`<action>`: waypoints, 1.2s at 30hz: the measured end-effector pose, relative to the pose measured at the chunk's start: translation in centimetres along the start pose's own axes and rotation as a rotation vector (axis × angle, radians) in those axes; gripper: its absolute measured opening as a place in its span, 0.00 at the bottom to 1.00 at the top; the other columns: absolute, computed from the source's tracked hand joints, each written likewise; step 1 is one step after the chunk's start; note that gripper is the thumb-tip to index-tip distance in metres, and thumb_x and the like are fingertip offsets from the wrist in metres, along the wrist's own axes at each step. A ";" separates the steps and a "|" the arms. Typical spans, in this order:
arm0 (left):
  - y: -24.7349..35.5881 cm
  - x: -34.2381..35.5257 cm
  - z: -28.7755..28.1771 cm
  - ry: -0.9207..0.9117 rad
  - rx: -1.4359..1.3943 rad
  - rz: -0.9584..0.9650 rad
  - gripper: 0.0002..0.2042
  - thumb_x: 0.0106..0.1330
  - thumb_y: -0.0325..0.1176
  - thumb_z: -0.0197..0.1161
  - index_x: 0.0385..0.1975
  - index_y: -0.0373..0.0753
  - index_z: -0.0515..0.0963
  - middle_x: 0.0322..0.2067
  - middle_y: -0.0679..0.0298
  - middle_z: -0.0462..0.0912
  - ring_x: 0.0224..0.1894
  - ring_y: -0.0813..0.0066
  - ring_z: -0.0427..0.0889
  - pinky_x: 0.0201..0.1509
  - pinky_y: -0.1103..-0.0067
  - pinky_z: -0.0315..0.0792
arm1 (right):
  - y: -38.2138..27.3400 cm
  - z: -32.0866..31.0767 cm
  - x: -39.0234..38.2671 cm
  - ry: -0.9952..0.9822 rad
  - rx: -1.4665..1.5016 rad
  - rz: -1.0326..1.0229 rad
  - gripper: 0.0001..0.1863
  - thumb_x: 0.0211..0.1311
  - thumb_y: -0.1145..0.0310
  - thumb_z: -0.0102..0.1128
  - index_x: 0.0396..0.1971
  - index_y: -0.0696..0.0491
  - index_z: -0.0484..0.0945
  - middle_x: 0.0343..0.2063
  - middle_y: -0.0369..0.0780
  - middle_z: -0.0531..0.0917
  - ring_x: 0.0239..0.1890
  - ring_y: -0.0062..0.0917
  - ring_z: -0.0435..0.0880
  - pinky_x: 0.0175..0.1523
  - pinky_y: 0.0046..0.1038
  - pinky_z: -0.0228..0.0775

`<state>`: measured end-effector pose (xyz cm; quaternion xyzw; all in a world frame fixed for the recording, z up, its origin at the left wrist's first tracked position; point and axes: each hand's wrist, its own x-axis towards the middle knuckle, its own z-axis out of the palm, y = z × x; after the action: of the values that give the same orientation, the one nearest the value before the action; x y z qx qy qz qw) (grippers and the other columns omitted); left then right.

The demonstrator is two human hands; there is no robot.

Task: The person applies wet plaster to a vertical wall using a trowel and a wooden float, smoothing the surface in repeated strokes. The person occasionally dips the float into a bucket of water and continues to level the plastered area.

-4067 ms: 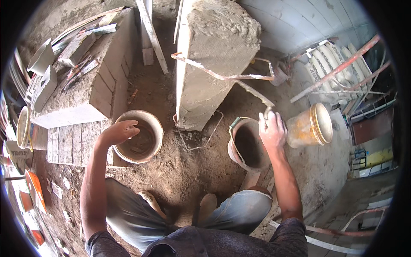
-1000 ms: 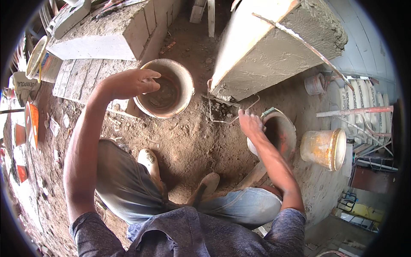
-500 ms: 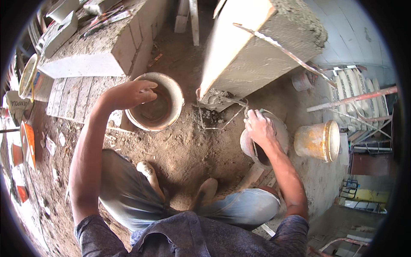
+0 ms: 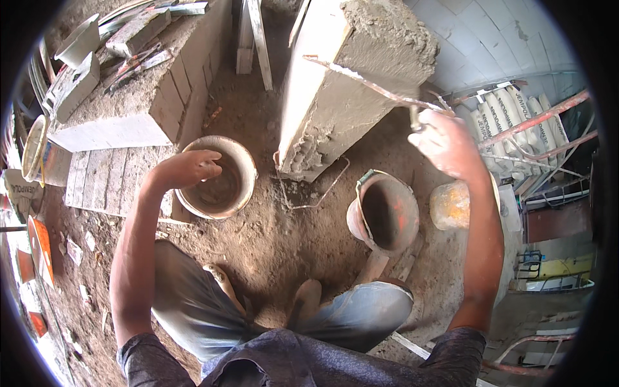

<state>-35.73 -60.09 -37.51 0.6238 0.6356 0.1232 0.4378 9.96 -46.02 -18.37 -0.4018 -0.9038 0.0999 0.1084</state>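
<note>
My left hand (image 4: 191, 169) hangs over the rim of a round, mortar-stained bucket (image 4: 244, 193), fingers loosely bent and thumb apart, with nothing visible in it. Out to the right, my right hand (image 4: 445, 143) is raised and closed around a small tan, handle-like piece; its kind is not clear. Just beyond that hand runs a thin bent metal rod (image 4: 361, 79), lying across a plastered column (image 4: 345, 106) with rough wet mortar at its near end. A second bucket (image 4: 389, 213), tilted, with its mouth showing a dark inside, is between my knees and the column, apart from both hands.
A yellow-stained pail (image 4: 449, 205) sits partly behind my right forearm. At the left, a block wall (image 4: 109, 129) carries loose blocks and tools. Another bent rod (image 4: 313, 206) lies at the column's foot. Stacked sacks (image 4: 516, 122) and metal bars (image 4: 541, 119) stand at the right.
My right hand has left the right-hand bucket's rim and swung up and to the right, towards the metal rod. My left hand stays over its bucket. The whole view has shifted somewhat.
</note>
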 end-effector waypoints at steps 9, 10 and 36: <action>7.4 2.5 6.0 0.309 -0.191 0.111 0.21 0.73 0.44 0.63 0.55 0.32 0.81 0.44 0.57 0.88 0.43 0.70 0.85 0.49 0.71 0.79 | 2.7 17.7 -9.9 0.230 0.208 0.043 0.13 0.56 0.69 0.73 0.34 0.55 0.75 0.26 0.48 0.81 0.30 0.46 0.83 0.34 0.41 0.75; 9.1 3.5 7.8 0.314 -0.337 0.144 0.21 0.73 0.44 0.63 0.55 0.33 0.81 0.43 0.60 0.88 0.41 0.73 0.85 0.46 0.72 0.79 | 2.9 20.0 -11.0 0.205 0.280 0.106 0.13 0.56 0.69 0.72 0.34 0.55 0.75 0.26 0.49 0.81 0.30 0.48 0.82 0.34 0.41 0.75; 2.6 -2.3 0.9 0.453 0.559 -0.286 0.17 0.65 0.48 0.65 0.30 0.39 0.86 0.29 0.54 0.87 0.31 0.61 0.87 0.38 0.64 0.77 | 7.0 28.1 -7.1 -0.361 -0.322 0.131 0.17 0.69 0.69 0.47 0.56 0.50 0.74 0.52 0.48 0.81 0.53 0.44 0.83 0.53 0.47 0.76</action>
<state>-33.74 -62.05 -35.26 0.5811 0.8059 0.0176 0.1121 11.72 -49.38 -47.97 -0.4474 -0.8847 0.0316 -0.1268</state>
